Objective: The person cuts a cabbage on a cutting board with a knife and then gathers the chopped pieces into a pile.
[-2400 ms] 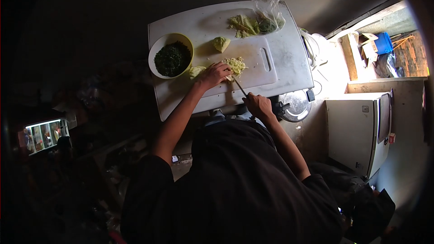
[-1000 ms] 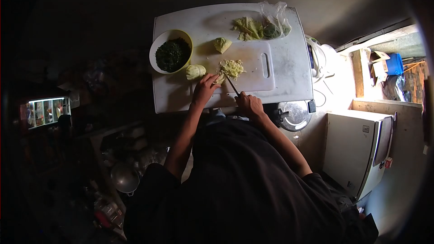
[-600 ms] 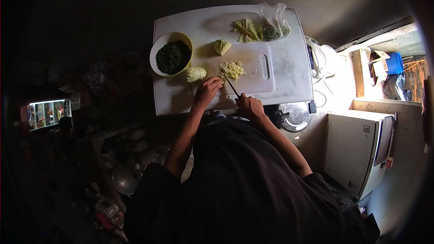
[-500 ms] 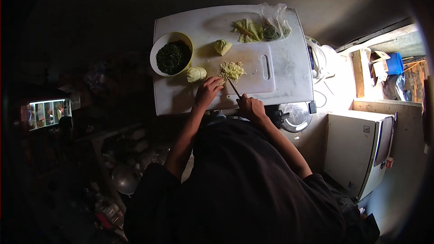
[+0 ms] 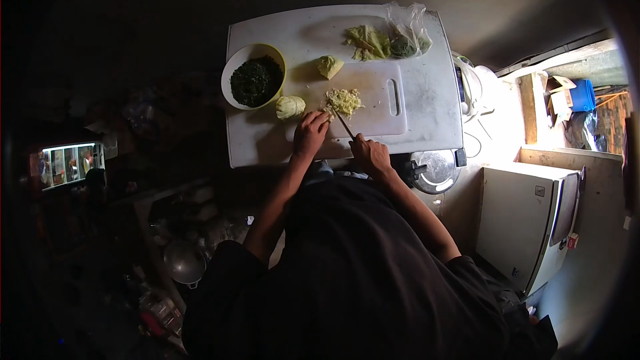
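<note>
My right hand [image 5: 371, 155] is closed round the handle of a knife [image 5: 345, 127], whose blade slants up and left to a pile of chopped cabbage [image 5: 343, 101]. My left hand [image 5: 311, 135] has its fingers curled together by the knife tip, pressing on a piece of cabbage mostly hidden under them. Beneath lies a white cutting board [image 5: 377, 117] with a handle slot. One cabbage chunk [image 5: 291, 107] sits left of the pile; another cabbage chunk [image 5: 329, 67] rests at the board's far edge.
A bowl [image 5: 230, 92] of chopped dark greens stands left on the white table [image 5: 433, 100]. Loose cabbage leaves [image 5: 368, 43] and a clear plastic bag [image 5: 408, 30] lie at the back right. A round metal lid [image 5: 437, 175] is beside the table, near a white refrigerator [image 5: 513, 220].
The hands and knife keep nearly the same place over the board. The chopped pile looks spread slightly to the right. The whole view has shifted a little.
</note>
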{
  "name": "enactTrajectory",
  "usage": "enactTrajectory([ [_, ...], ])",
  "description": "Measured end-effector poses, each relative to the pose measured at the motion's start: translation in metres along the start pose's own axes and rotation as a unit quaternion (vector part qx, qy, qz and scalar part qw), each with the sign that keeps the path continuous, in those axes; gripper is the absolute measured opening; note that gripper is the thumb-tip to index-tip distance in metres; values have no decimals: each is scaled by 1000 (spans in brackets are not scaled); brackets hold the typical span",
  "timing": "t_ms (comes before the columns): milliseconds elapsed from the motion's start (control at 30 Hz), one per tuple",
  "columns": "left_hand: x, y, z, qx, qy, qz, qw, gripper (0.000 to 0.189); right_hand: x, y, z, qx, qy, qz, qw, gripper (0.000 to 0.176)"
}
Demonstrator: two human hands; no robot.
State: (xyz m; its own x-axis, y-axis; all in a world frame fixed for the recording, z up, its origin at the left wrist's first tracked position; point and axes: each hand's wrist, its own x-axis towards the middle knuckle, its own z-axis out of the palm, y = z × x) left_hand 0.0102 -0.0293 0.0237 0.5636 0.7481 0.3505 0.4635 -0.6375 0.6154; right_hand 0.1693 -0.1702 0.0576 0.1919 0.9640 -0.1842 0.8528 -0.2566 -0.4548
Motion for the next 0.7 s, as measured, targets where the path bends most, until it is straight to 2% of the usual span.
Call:
enactTrajectory([
  [100,2,0,-3,11,7,14,1000,22,0,0,0,-2,10,2,1000,29],
  [267,2,-1,-1,-21,5,4,1000,24,2,5,17,10,-26,-1,1000,29],
  [400,2,-8,2,-7,7,40,999,22,1,-1,7,-8,-25,9,1000,29],
  [467,1,-8,2,-15,9,43,999,21,0,-1,6,-15,38,-8,999,26],
  [700,1,-12,10,1,16,33,999,17,-4,-8,8,-25,27,-29,999,25],
])
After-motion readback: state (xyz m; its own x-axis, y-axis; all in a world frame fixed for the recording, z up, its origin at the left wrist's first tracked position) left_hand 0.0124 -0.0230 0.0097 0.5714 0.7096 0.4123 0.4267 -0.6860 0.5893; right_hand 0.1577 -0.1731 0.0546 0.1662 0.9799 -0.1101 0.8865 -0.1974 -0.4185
